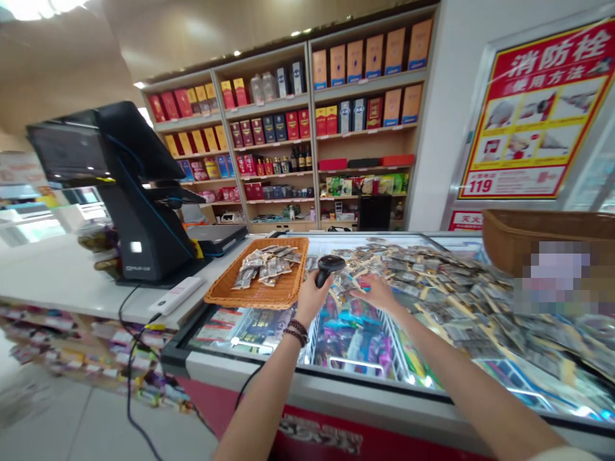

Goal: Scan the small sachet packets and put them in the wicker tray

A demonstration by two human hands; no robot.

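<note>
1. Left hand [312, 298]: fingers curled round the grip of a black handheld barcode scanner [330, 264], head tilted up; beaded bracelets [298, 331] on the wrist.
2. Right hand [377, 292]: open, palm down, fingers spread at the near edge of the heap. No pinch shows; blur hides whether a packet lies under the fingertips.
3. Foil packets [423, 288]: large loose heap across the glass lid of a chest freezer [307, 390], spreading toward the right of the frame.
4. Wicker tray [283, 294]: at the counter's edge, just left of both hands, holding a small cluster of similar packets [266, 266]. Far fewer here than in the heap; neither hand shows a packet.
5. Hard to make out: pixelated patch [552, 272] covers the heap's upper right, below a woven basket [542, 224]. Packet labels are illegible, and the right side of the heap is blurred.
6. Left of frame: checkout terminal [139, 192] on a white counter [72, 275]. Upper middle: shelves of boxed liquor [283, 128]. Upper right: red and yellow fire hydrant poster [533, 109].
</note>
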